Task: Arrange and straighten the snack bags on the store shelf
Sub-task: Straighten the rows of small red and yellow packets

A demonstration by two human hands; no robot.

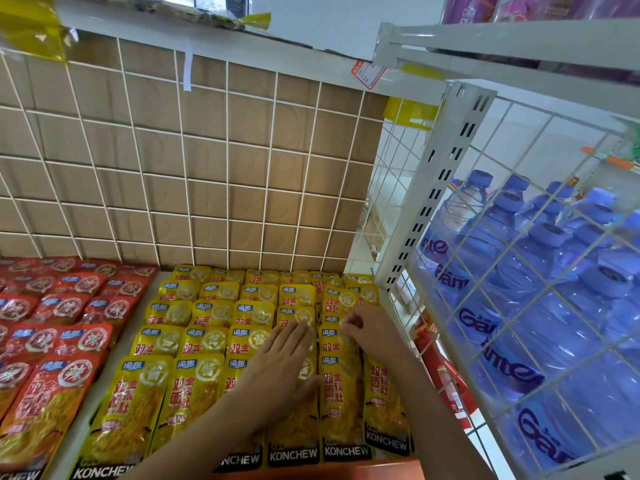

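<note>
A: Nearest us, the front row of glossy yellow plastic snack bags (pixel 341 407) lies flat on the store shelf (pixel 114 362), overlapped like shingles, black bands toward the near edge.

B: And the left hand (pixel 277 372) sits palm-down across the fourth column, fingers together and flat, gripping nothing. I'd say it's pinning that stack so it won't slide.

A: Just beyond, the right hand (pixel 367 332) has its fingertips pinched on the top edge of a yellow bag in the right-hand columns, likely tugging it into line.

B: Those far-right bags do sit a bit crooked.

A: To the left, shiny red plastic snack bags (pixel 52 382) in their own block, with a bare strip between.

B: Hemming in the right: a white wire mesh panel (pixel 519 271), blue-capped water bottles (pixel 485 216) behind it. At the far end, a white wire grid over brown board (pixel 207 161) stops the rows.
</note>
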